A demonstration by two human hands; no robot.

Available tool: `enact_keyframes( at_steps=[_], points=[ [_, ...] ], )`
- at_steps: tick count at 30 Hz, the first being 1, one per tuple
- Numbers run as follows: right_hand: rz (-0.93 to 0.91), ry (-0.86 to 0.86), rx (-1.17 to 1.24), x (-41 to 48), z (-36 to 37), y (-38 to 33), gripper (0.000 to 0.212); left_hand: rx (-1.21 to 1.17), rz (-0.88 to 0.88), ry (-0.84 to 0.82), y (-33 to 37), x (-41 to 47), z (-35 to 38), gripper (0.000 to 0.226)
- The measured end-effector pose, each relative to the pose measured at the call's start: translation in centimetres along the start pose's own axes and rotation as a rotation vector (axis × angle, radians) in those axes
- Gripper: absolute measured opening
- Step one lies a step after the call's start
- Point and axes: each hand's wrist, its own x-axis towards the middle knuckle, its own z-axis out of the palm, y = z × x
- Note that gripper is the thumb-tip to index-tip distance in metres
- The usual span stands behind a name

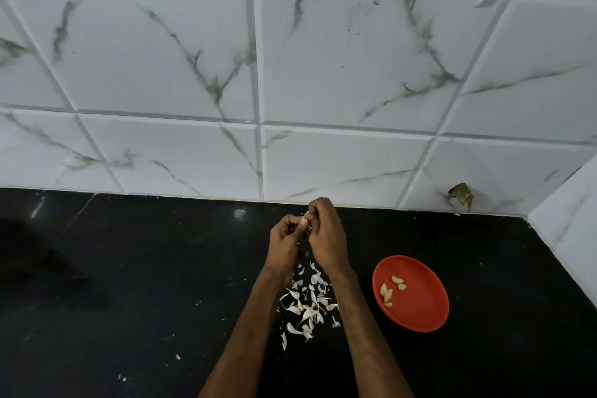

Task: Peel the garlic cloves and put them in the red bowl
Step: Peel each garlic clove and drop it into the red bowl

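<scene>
- I see the left hand [286,244] and right hand [327,236] touching, fingers curled in a narrow grip, both pinching a small pale garlic clove [308,227] that they mostly hide.
- Beneath the wrists, papery white garlic skins [307,305] litter the glossy black stone bench [129,268].
- Just right, the shallow red plastic bowl [423,310] holds several peeled cream cloves [387,293].

The left hand [284,242] and right hand [328,236] were bare; the left forearm [245,326] and right forearm [365,326] were sleeveless and lightly haired.
</scene>
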Motion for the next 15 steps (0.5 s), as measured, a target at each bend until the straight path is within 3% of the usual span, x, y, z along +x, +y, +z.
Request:
enact_keyframes(
  at_steps=[6,10,15],
  points=[
    [-0.094,-0.002,0.093,-0.2,0.3,-0.3,0.021,-0.385,-0.152,0.013,0.6,0.4,0.5,0.019],
    [-0.087,-0.027,0.092,0.1,0.0,0.1,0.021,-0.430,-0.161,0.005,0.8,0.6,0.3,0.008],
    [-0.078,-0.187,0.039,0.5,-0.9,0.1,0.022,-0.511,-0.140,0.052,0.9,1.5,0.0,0.017]
  ],
)
